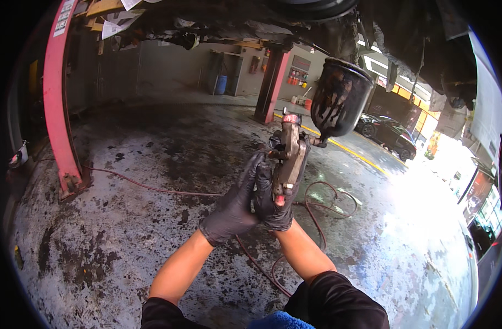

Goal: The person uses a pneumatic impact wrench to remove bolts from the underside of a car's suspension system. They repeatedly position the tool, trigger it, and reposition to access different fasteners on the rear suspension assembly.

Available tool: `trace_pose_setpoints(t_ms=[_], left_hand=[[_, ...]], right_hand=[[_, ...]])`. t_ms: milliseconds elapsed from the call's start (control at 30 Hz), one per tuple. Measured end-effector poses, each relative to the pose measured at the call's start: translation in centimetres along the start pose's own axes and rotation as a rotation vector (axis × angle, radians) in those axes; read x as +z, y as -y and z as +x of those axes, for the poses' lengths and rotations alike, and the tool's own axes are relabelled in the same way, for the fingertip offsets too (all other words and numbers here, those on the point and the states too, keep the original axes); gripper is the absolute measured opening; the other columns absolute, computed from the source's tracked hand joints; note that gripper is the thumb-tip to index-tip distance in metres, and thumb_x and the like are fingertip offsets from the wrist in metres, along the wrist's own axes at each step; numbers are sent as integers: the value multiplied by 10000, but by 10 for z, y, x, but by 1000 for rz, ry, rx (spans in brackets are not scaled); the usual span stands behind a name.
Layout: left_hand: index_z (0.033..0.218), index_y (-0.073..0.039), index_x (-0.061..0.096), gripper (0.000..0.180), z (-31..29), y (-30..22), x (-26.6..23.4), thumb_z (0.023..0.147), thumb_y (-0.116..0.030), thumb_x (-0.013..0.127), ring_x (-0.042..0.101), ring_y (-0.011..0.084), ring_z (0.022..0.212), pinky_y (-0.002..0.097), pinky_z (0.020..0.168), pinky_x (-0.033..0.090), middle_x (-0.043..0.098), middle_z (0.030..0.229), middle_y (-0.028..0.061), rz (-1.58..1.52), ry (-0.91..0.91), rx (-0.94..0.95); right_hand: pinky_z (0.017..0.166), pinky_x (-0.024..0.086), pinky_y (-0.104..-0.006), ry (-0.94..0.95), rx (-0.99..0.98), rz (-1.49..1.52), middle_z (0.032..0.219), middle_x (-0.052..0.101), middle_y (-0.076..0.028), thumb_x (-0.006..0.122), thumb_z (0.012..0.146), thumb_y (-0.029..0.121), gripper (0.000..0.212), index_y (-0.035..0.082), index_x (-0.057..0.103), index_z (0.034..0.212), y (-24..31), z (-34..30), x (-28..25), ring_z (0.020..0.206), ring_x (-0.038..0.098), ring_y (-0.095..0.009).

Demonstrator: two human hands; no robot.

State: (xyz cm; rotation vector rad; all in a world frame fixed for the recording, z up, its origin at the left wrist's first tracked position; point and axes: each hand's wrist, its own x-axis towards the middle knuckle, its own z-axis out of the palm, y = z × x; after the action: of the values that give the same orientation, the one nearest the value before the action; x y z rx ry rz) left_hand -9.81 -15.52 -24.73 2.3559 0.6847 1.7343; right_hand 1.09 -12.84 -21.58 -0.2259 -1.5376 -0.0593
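Both my hands wear black gloves and are raised together in front of me. In my right hand point(275, 209) is a worn metal spray gun point(289, 159), the hand wrapped round its handle. A dark, streaked paint cup point(341, 98) sits upright at the gun's right side. My left hand point(237, 200) presses against the gun and the right hand from the left, its fingers closed and partly hidden. The underside of a raised vehicle point(404, 41) hangs above and beyond the gun, close over the cup in the picture.
A reddish air hose point(152, 189) trails across the stained floor and loops at the right. Red lift posts stand at the left point(61, 104) and centre back point(273, 82). A blue barrel point(222, 85) is at the back; a dark car point(387, 134) is parked at the right.
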Motion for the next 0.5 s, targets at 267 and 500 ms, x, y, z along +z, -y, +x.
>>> trace_pose_setpoints(t_ms=[267,500], left_hand=[[1549,-14,284,769,34,-4,-28,887,-77,671,431,324,1421,383,1125,385,412,1532,215,-272,-73,-20],[1515,15,364,692,25,12,-41,925,-156,682,447,270,1412,381,1145,378,433,1540,189,-580,-369,-154]], right_hand=[[1101,383,-433,145,118,-25,1463,450,-227,746,858,76,887,-38,209,1555,22,17,19,1310,486,-339],[1177,297,-454,458,54,-226,1574,326,-217,875,751,222,1111,10,182,1593,48,36,33,1450,355,-372]])
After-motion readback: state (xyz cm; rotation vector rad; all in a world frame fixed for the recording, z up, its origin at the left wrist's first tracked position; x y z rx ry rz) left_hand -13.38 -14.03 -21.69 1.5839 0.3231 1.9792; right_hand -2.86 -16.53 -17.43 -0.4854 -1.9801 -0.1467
